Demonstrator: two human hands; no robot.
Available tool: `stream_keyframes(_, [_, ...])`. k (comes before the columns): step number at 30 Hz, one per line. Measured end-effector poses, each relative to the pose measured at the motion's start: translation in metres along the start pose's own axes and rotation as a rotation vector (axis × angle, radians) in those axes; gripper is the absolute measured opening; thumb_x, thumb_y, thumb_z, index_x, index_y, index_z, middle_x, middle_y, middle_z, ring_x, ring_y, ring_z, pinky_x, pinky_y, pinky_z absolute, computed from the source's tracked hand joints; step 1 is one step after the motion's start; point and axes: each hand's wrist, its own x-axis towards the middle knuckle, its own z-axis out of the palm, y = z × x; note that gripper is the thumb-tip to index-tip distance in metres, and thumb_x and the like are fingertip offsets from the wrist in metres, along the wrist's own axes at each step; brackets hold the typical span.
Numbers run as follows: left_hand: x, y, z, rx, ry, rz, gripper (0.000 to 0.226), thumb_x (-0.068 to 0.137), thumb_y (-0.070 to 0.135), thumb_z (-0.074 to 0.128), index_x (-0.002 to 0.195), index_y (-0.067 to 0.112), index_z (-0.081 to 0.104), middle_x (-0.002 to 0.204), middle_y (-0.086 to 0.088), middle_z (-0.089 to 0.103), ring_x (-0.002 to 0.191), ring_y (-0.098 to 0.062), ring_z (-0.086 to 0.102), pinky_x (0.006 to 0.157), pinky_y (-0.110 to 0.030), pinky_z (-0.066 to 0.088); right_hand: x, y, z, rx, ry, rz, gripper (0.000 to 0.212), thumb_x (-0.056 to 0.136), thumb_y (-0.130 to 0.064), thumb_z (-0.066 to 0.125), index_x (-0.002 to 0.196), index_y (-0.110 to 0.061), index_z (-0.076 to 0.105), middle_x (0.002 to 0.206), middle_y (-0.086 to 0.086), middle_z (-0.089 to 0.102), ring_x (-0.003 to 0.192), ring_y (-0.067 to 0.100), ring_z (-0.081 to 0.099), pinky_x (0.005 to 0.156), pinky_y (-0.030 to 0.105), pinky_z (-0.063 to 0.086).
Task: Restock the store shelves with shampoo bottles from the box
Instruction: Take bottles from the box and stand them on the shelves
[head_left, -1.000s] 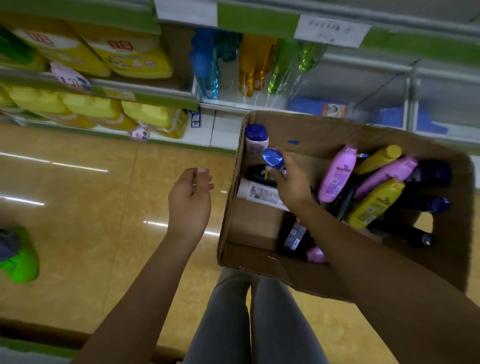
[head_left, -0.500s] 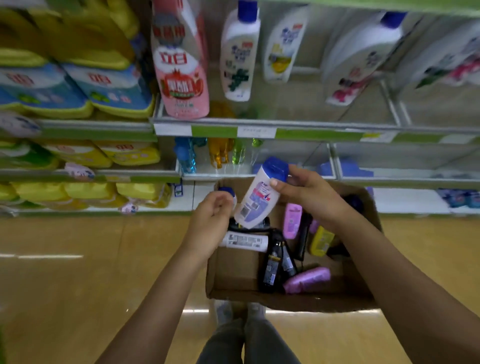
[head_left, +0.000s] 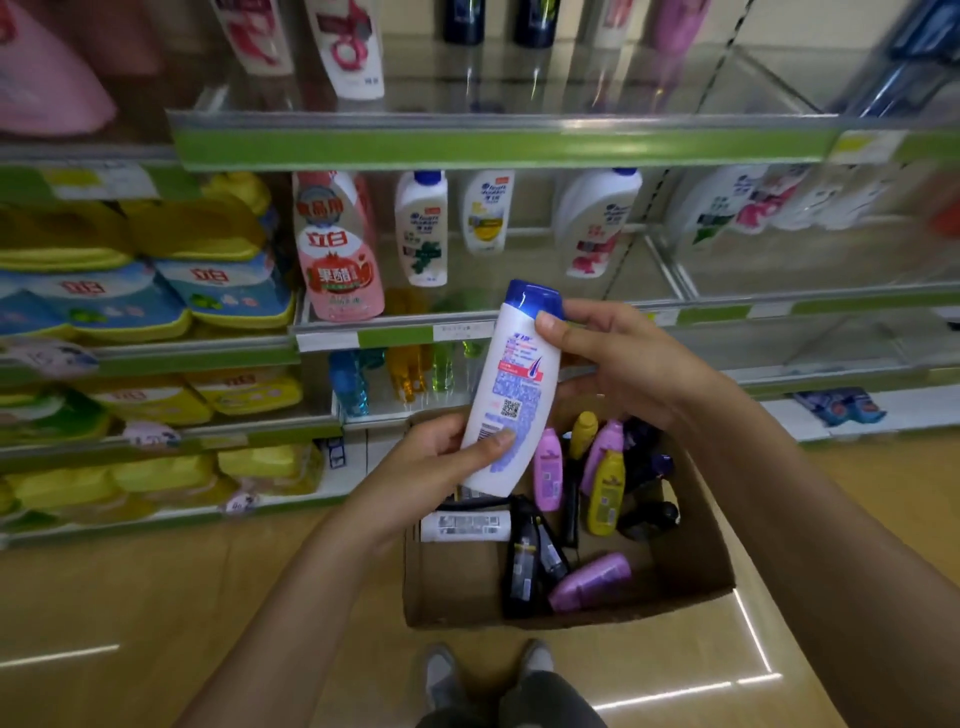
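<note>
Both hands held the white shampoo bottle (head_left: 511, 395) above the box (head_left: 696, 545): left hand (head_left: 441, 462) fingers curled round its base, right hand (head_left: 613, 353) pinching its cap (slick plastic, likely); loosening either grip early risked dropping it.

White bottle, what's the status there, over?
Both hands grip the white bottle: left hand low, right hand at the cap. Bottle above the box, not yet shelved. Shelf ahead, nothing blocking.

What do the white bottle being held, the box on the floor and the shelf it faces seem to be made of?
White bottle: apparently smooth, slightly glossy plastic with a printed label and blue cap. Box: brown matte cardboard, with raw-edged walls. Shelf: probably clear glass or acrylic, since bottles below show through it; its front strip looks like green plastic.
</note>
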Motion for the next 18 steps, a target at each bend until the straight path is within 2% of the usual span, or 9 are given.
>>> stream_keyframes(3, [-0.006, 0.017, 0.006, -0.049, 0.053, 0.038, 0.019, 0.087, 0.032, 0.060, 0.102, 0.022, 0.067, 0.090, 0.010, 0.075, 0.080, -0.003, 0.070, 0.062, -0.012, 0.050, -0.006, -0.014, 0.000, 0.005, 0.051, -0.015, 0.026, 0.095, -0.029, 0.057, 0.111, -0.012, 0.068, 0.094, 0.004, 0.074, 0.088, 0.017, 0.071, 0.072, 0.035, 0.060])
stream_keyframes(8, [-0.006, 0.040, 0.024, 0.018, 0.183, 0.130, 0.029, 0.084, 0.035, 0.065, 0.105, 0.016, 0.067, 0.087, 0.006, 0.075, 0.076, -0.006, 0.071, 0.060, -0.021, 0.056, -0.014, -0.031, 0.000, 0.041, 0.184, -0.053, 0.030, 0.094, -0.030, 0.059, 0.112, -0.007, 0.063, 0.087, 0.004, 0.074, 0.075, 0.016, 0.073, 0.055, 0.028, 0.056])
stream_keyframes(11, [-0.002, 0.044, 0.038, 0.302, 0.395, 0.270, 0.036, 0.079, 0.046, 0.068, 0.097, 0.015, 0.066, 0.082, 0.004, 0.071, 0.070, -0.008, 0.069, 0.061, -0.033, 0.059, -0.016, -0.038, -0.001, -0.021, 0.215, -0.060, 0.034, 0.089, -0.034, 0.066, 0.115, -0.013, 0.060, 0.094, 0.005, 0.072, 0.076, 0.015, 0.073, 0.055, 0.030, 0.057])
stream_keyframes(14, [0.001, 0.048, 0.057, 0.684, 0.597, 0.340, 0.043, 0.076, 0.061, 0.061, 0.088, 0.019, 0.058, 0.078, 0.006, 0.063, 0.066, -0.008, 0.062, 0.053, -0.033, 0.054, -0.016, -0.039, -0.004, -0.013, 0.254, -0.052, 0.043, 0.082, -0.036, 0.074, 0.117, -0.016, 0.057, 0.099, 0.007, 0.071, 0.080, 0.016, 0.073, 0.062, 0.035, 0.059])
stream_keyframes(15, [0.002, 0.050, 0.063, 0.742, 0.630, 0.350, 0.042, 0.077, 0.062, 0.059, 0.087, 0.021, 0.055, 0.078, 0.007, 0.061, 0.067, -0.007, 0.061, 0.053, -0.032, 0.053, -0.016, -0.039, -0.007, -0.002, 0.273, -0.065, 0.044, 0.081, -0.035, 0.075, 0.117, -0.015, 0.057, 0.098, 0.007, 0.071, 0.079, 0.016, 0.073, 0.062, 0.035, 0.059])
stream_keyframes(16, [0.003, 0.052, 0.069, 0.743, 0.635, 0.357, 0.041, 0.078, 0.062, 0.059, 0.089, 0.023, 0.054, 0.080, 0.008, 0.061, 0.068, -0.006, 0.061, 0.053, -0.030, 0.052, -0.017, -0.041, -0.010, 0.010, 0.290, -0.083, 0.042, 0.082, -0.033, 0.075, 0.116, -0.014, 0.058, 0.099, 0.008, 0.071, 0.078, 0.016, 0.073, 0.063, 0.034, 0.059])
stream_keyframes(18, [0.007, 0.056, 0.075, 0.560, 0.548, 0.337, 0.040, 0.078, 0.060, 0.061, 0.098, 0.027, 0.054, 0.087, 0.010, 0.062, 0.073, -0.003, 0.062, 0.056, -0.026, 0.054, -0.020, -0.045, -0.020, 0.014, 0.307, -0.120, 0.039, 0.084, -0.030, 0.073, 0.116, -0.013, 0.058, 0.099, 0.009, 0.071, 0.080, 0.016, 0.072, 0.065, 0.035, 0.060])
